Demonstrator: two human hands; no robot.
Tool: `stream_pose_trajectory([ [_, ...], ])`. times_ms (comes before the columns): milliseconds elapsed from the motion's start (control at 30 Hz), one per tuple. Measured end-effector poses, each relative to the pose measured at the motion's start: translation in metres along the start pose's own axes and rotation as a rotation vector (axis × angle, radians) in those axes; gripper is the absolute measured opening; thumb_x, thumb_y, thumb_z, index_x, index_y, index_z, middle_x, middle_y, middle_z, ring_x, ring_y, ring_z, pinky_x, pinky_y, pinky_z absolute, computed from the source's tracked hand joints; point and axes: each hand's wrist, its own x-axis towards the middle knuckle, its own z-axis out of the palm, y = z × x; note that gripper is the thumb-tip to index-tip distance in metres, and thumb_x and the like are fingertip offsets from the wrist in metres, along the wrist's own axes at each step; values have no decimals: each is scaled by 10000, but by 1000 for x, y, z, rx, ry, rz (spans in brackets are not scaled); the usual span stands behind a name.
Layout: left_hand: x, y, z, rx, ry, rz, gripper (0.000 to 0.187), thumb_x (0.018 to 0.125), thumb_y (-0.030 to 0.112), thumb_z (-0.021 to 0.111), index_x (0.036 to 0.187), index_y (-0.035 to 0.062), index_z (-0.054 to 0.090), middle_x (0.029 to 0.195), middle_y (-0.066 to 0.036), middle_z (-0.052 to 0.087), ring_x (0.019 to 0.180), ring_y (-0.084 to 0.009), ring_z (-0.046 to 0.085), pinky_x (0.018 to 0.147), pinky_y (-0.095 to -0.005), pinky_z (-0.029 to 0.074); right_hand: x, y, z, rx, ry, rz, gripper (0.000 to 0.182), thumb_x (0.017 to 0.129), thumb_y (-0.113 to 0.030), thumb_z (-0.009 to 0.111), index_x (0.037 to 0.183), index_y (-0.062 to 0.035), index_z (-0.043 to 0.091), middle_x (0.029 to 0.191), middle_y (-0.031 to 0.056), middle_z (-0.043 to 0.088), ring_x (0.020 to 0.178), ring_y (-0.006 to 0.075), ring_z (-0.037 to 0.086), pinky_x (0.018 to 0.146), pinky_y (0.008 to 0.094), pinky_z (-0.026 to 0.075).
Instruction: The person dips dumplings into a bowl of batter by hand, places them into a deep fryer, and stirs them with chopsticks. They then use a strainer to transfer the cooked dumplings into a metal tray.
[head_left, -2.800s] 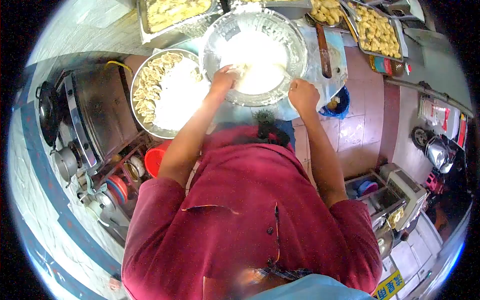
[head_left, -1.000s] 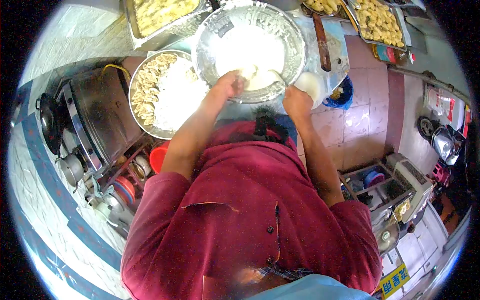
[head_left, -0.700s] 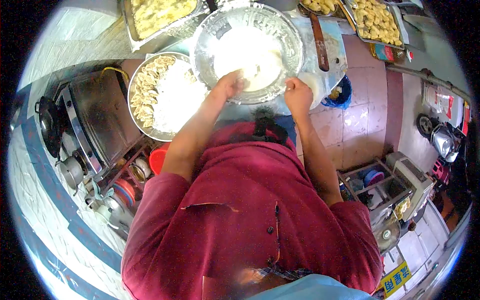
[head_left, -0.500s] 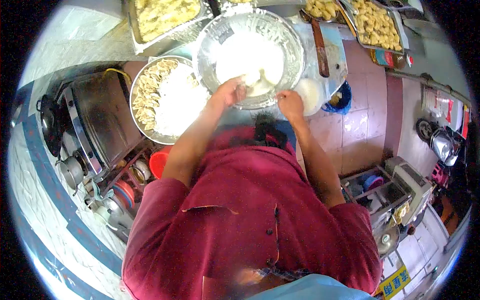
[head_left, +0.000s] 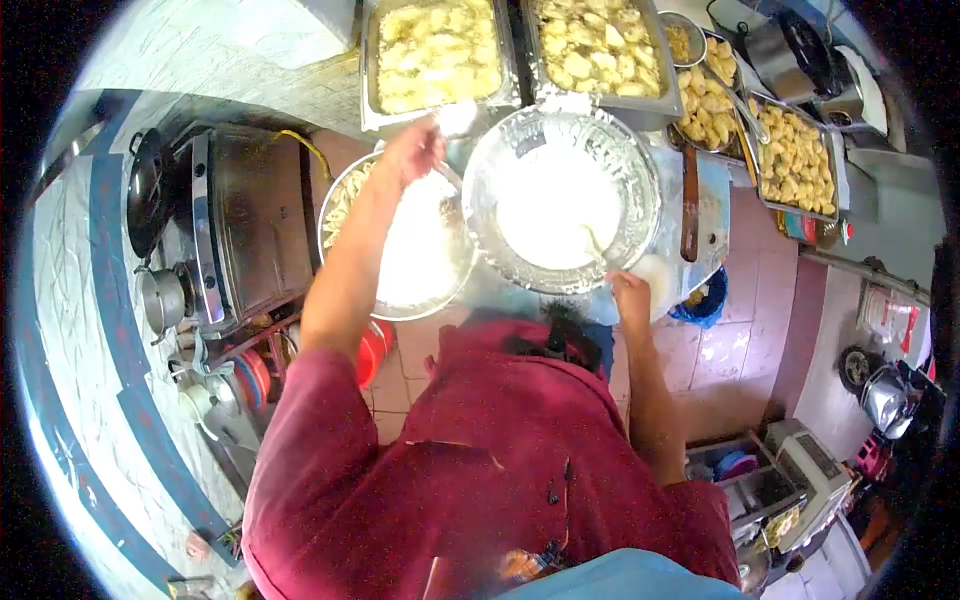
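A large metal bowl of white batter stands in front of me, its inner wall and rim smeared. My right hand is closed at the bowl's near right rim, around the end of a spoon that dips into the batter. My left hand is raised over the far side of a wide pan, close to the left fryer. At its closed fingertips is a small white piece, blurred and apparently batter-coated. Pale sliced pieces and overexposed white powder fill the pan, partly behind my left forearm.
Two fryers, left and right, hold pale frying pieces in oil. Golden fried pieces fill a tray and a strainer at the right. A wooden handle lies beside the bowl; a blue-lined bin stands below.
My left hand has gone from inside the batter bowl up and left towards the fryer, carrying a white piece. My right hand stays at the bowl's near right rim. The view has shifted, showing both fryers.
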Motion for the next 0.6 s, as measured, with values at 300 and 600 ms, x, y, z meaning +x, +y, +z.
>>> stream_pose_trajectory([
  [300, 124, 124, 41, 310, 197, 130, 183, 993, 294, 604, 1009, 112, 590, 700, -34, 591, 522, -157, 496, 446, -301, 427, -15, 18, 8, -103, -18, 27, 212, 889, -175, 581, 857, -50, 750, 584, -2, 556, 526, 104, 482, 516, 302, 387],
  [600, 124, 132, 32, 954, 169, 703, 294, 986, 289, 594, 911, 14, 666, 664, -76, 639, 438, -152, 494, 410, -339, 367, -13, 21, 1, -61, -18, -49, 191, 890, -161, 603, 851, -32, 739, 641, 4, 580, 599, 101, 512, 564, 271, 403],
])
